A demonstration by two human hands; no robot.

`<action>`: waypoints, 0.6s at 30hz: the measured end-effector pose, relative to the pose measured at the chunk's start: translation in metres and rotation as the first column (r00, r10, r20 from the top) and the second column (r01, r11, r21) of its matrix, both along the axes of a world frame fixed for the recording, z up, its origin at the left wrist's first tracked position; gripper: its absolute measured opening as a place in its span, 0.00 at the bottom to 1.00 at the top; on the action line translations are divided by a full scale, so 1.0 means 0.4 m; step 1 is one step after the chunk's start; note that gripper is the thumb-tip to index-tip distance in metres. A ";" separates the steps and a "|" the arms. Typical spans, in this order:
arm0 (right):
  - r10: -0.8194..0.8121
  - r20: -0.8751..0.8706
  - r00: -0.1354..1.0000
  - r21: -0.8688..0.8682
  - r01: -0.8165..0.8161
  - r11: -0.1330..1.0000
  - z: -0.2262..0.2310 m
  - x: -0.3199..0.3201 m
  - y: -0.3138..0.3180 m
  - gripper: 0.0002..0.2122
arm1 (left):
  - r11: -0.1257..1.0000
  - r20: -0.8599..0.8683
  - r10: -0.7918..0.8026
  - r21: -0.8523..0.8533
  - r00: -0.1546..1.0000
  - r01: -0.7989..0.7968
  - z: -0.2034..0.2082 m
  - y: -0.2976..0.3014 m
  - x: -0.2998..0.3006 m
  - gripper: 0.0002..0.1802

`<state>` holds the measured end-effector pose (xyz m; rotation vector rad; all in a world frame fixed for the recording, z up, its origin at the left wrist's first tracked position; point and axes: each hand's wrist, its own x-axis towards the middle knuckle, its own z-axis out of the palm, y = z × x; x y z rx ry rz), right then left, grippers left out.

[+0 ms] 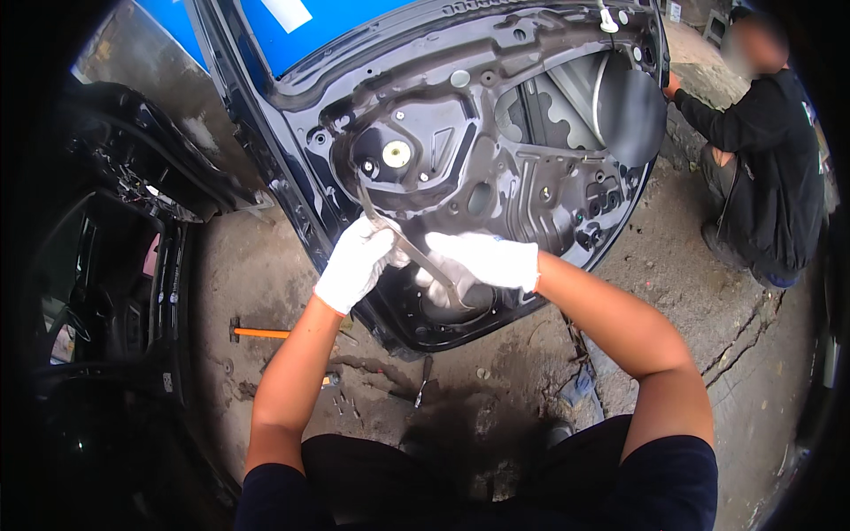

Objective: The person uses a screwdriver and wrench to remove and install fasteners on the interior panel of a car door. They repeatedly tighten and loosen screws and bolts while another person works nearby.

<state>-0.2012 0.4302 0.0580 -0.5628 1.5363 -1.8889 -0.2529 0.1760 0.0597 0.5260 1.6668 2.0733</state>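
Note:
A stripped dark car door [496, 168] stands open before me, its inner metal panel bare with several holes. A long grey metal bar [416, 252] runs from a fitting high on the panel down to the lower part of the door. My left hand [359, 261], in a white glove, grips the bar near its middle. My right hand [482, 265], also gloved white, holds the bar's lower end against the door's lower opening. Both forearms come up from the bottom edge.
An orange-handled hammer [257, 333] lies on the cracked concrete floor at the left, with several small screws [345, 407] and a dark tool [423, 382] nearer me. The car body's dark opening [106, 265] fills the left. A person in black [766, 168] crouches at the upper right.

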 end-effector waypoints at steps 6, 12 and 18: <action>0.014 0.521 0.853 -0.359 0.205 0.911 -0.041 0.011 -0.057 0.25 | 0.867 -0.352 0.418 -0.122 0.837 -0.484 -0.029 0.018 0.072 0.11; -0.388 0.331 0.860 -0.374 0.497 0.783 0.014 -0.106 0.085 0.11 | 0.315 -0.984 0.006 -0.165 0.176 -0.935 -0.039 0.018 0.087 0.45; -0.498 0.343 0.797 -0.239 0.587 0.774 0.013 -0.121 0.122 0.13 | 0.268 -0.971 -0.071 -0.238 0.227 -0.934 -0.039 -0.022 0.032 0.55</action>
